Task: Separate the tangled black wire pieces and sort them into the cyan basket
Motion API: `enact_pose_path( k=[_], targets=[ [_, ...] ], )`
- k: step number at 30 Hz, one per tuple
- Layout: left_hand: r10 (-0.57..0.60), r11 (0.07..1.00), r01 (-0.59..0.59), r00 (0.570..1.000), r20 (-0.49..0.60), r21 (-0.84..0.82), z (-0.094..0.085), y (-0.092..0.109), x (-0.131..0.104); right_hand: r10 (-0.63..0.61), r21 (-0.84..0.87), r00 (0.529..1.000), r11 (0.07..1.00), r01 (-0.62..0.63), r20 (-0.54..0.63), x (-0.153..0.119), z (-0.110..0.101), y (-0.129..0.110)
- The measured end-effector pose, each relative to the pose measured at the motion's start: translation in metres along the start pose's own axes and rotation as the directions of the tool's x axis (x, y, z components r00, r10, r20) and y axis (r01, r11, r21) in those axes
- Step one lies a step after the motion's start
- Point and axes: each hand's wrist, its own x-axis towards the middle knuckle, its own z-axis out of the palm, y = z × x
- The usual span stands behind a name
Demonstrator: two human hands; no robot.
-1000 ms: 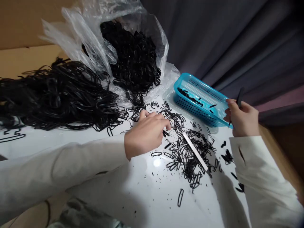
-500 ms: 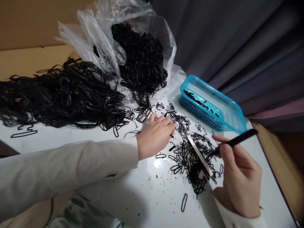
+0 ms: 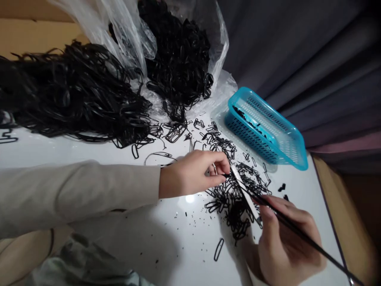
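My left hand (image 3: 205,169) is closed in a pinch on the end of something small and black, beside a narrow white bar (image 3: 247,196). My right hand (image 3: 288,234) pinches a long thin black strip (image 3: 312,242), which runs from the bar past my fingers to the lower right corner. A thin dark line crosses the bar between the hands; I cannot tell whether it is the same strip. Around and under the bar lies a pile of small black loops (image 3: 218,192), partly covered by my left hand.
A blue perforated basket (image 3: 293,135) holding small black pieces stands at the back right. Tangled black bands (image 3: 68,95) heap at the left, and more fill a clear plastic bag (image 3: 222,51). A single loop (image 3: 218,249) and black crumbs lie in front. A dark curtain (image 3: 297,51) hangs behind.
My left hand has lifted off the table and turned, now pinching beside the white bar. My right hand has moved lower, and the black strip in it now points down to the right. The view has shifted.
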Motion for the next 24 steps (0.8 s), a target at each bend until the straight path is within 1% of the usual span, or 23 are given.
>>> enact_pose_path(
  k=[3,7,10,13,18,22,24],
  targets=[
    [-0.044,0.995,0.048,0.998,0.047,-0.088,0.003,0.002,-0.001,-0.124,0.005,0.99,0.992,0.124,0.063,-0.005,0.001,0.001],
    [-0.021,0.992,0.03,0.997,0.07,-0.12,0.004,0.005,-0.001,-0.183,-0.04,0.977,0.981,0.189,0.111,-0.005,-0.001,0.002],
    [-0.002,0.988,0.009,0.999,0.044,-0.153,0.004,0.006,-0.001,-0.214,-0.064,0.967,0.972,0.225,0.14,-0.003,-0.004,0.003],
    [-0.022,0.98,0.023,1.0,0.009,-0.196,0.004,0.006,-0.001,-0.264,-0.086,0.947,0.955,0.283,0.183,-0.001,-0.007,0.006],
    [-0.034,0.962,0.029,0.999,-0.014,-0.273,0.006,0.004,0.0,-0.277,-0.144,0.941,0.941,0.307,0.193,-0.002,-0.014,0.014],
    [-0.036,0.955,0.03,0.999,-0.013,-0.294,0.007,0.004,0.0,-0.26,-0.121,0.93,0.947,0.298,0.259,-0.004,-0.018,0.015],
    [-0.039,0.956,0.034,0.999,-0.011,-0.293,0.007,0.004,-0.001,-0.279,-0.105,0.929,0.944,0.311,0.245,-0.004,-0.017,0.013]
  ],
)
